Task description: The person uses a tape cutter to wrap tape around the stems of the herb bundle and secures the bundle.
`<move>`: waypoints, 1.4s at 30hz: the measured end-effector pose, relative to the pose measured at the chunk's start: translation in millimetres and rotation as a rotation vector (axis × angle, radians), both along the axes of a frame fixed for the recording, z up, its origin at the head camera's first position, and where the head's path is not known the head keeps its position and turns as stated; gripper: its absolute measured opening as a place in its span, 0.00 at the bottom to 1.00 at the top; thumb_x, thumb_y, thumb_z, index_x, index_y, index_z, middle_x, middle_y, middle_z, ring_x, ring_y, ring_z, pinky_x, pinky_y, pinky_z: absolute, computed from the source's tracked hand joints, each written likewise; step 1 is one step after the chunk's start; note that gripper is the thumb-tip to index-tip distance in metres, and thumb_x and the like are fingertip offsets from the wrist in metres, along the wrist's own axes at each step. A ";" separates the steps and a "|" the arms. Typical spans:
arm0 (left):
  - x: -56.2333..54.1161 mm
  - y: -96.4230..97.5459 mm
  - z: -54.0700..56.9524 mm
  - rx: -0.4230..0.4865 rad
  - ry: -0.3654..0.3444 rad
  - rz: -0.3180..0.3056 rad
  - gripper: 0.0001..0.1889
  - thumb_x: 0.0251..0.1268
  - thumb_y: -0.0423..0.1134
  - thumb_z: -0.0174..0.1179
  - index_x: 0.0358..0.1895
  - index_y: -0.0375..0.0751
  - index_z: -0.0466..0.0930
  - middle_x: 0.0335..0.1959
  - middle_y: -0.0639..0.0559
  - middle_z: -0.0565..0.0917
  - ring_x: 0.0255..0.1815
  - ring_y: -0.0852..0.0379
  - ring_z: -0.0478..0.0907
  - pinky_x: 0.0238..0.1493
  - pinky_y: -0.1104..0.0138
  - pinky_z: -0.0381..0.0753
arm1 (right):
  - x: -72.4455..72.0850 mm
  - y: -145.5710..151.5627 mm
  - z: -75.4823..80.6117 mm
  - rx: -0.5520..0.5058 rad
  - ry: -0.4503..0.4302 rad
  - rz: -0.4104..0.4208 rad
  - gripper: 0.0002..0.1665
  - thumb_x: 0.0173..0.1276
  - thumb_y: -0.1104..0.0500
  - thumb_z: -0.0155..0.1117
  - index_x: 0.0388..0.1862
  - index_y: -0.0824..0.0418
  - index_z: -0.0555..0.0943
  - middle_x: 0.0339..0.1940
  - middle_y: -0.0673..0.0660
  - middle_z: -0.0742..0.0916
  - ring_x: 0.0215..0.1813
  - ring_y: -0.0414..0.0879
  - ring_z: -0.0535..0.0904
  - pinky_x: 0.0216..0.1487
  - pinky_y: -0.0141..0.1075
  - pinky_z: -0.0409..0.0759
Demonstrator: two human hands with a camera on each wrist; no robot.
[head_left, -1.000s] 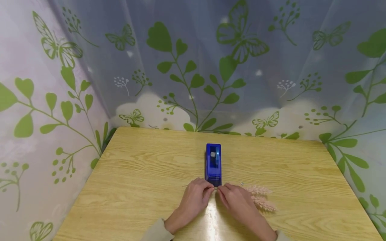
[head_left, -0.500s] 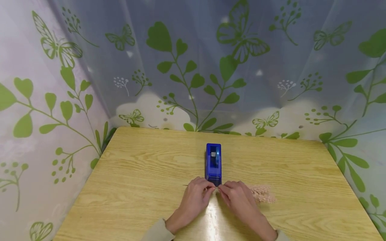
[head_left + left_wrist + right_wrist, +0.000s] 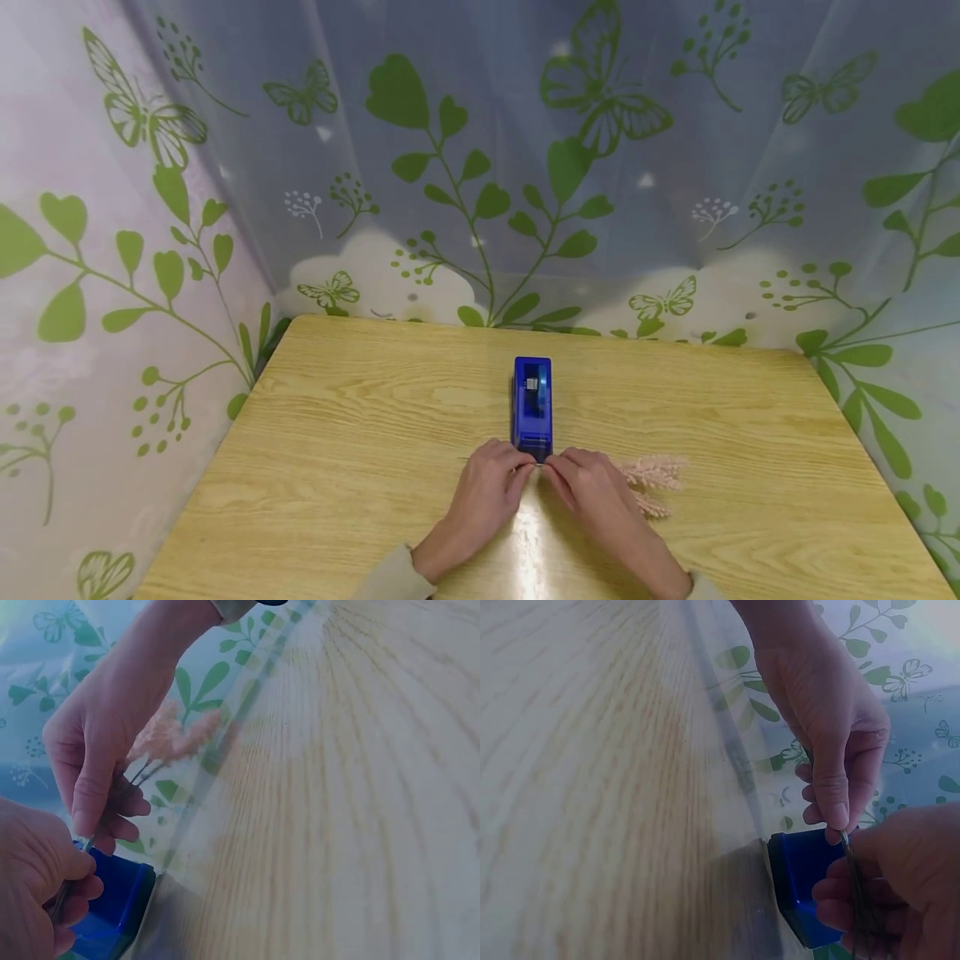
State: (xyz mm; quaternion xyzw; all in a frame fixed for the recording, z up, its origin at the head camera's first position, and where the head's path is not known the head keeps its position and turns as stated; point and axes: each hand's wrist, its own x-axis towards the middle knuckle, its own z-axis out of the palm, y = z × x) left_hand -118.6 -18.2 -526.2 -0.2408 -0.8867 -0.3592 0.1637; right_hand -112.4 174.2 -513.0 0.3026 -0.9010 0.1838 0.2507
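Both hands met just in front of the near end of the dispenser (image 3: 532, 407), a blue tape unit standing at the middle of the table (image 3: 337, 433). The left hand (image 3: 483, 492) had its fingers curled and pinched the thin stems (image 3: 859, 889) between thumb and forefinger. The right hand (image 3: 592, 492) pinched the same stems from the other side; its fingertips nearly touched the left hand's. The stems ran across in front of the dispenser. Their pink, feathery sprigs (image 3: 652, 479) lay on the table just right of the right hand.

Step in hand, as judged: the stems were held gathered at the dispenser's cutter end, most likely for binding with tape. Whether any tape was already on the stems could not be told; no strip was visible in any view. The next move would call for one hand to keep the bundle pinched while the other frees itself to pull tape, with the stems kept aligned.

The table was light wood with a marked grain and a glare patch near the wrists. Pale curtains (image 3: 480, 150) printed with green leaves and butterflies enclosed it at the back and on both sides.
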 end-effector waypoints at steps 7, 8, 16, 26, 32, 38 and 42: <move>-0.8 -1.0 -0.7 0.020 0.022 0.003 0.03 0.63 0.32 0.73 0.39 0.41 0.92 0.31 0.56 0.87 0.34 0.61 0.79 0.39 0.70 0.79 | 1.4 -1.9 -0.3 0.033 -0.036 -0.032 0.05 0.62 0.67 0.77 0.35 0.61 0.88 0.28 0.49 0.86 0.28 0.40 0.79 0.31 0.35 0.79; -0.8 -1.0 -1.1 0.023 0.025 0.003 0.04 0.63 0.32 0.74 0.39 0.41 0.92 0.31 0.56 0.87 0.34 0.61 0.79 0.38 0.71 0.79 | 1.0 -1.9 -0.8 0.032 -0.021 -0.029 0.05 0.62 0.67 0.77 0.35 0.61 0.88 0.28 0.49 0.86 0.27 0.40 0.79 0.31 0.35 0.78; 0.3 -0.5 -2.8 0.025 0.043 0.019 0.03 0.62 0.33 0.74 0.38 0.42 0.93 0.31 0.56 0.87 0.34 0.61 0.79 0.38 0.71 0.79 | -0.9 -0.6 -3.1 0.007 0.062 0.006 0.06 0.58 0.68 0.78 0.33 0.61 0.89 0.28 0.50 0.87 0.28 0.41 0.81 0.29 0.34 0.75; 2.0 1.2 -0.1 -0.017 0.016 0.039 0.06 0.66 0.36 0.72 0.43 0.41 0.91 0.36 0.53 0.89 0.36 0.59 0.79 0.38 0.71 0.79 | -3.1 1.0 -4.1 -0.032 0.097 0.013 0.09 0.53 0.68 0.81 0.34 0.61 0.90 0.29 0.51 0.89 0.29 0.42 0.82 0.31 0.37 0.78; 1.5 2.6 0.1 -0.038 0.042 0.039 0.05 0.69 0.36 0.70 0.42 0.40 0.91 0.35 0.52 0.88 0.36 0.58 0.80 0.40 0.68 0.80 | -4.9 2.9 -3.9 -0.056 0.118 0.019 0.12 0.49 0.68 0.84 0.34 0.61 0.92 0.29 0.52 0.90 0.30 0.44 0.84 0.33 0.39 0.80; 0.8 3.0 0.6 0.003 0.045 0.034 0.03 0.67 0.34 0.71 0.40 0.40 0.91 0.34 0.53 0.87 0.36 0.58 0.80 0.41 0.68 0.80 | -4.7 2.5 -4.2 -0.047 0.102 -0.006 0.11 0.51 0.67 0.84 0.34 0.61 0.91 0.30 0.52 0.90 0.32 0.44 0.85 0.36 0.41 0.81; 0.0 2.3 0.7 0.031 0.056 0.027 0.03 0.64 0.33 0.73 0.39 0.40 0.91 0.32 0.54 0.87 0.35 0.59 0.80 0.43 0.66 0.82 | -3.2 1.1 -4.3 0.007 0.071 -0.040 0.06 0.59 0.65 0.78 0.36 0.61 0.90 0.31 0.52 0.89 0.34 0.46 0.84 0.40 0.44 0.81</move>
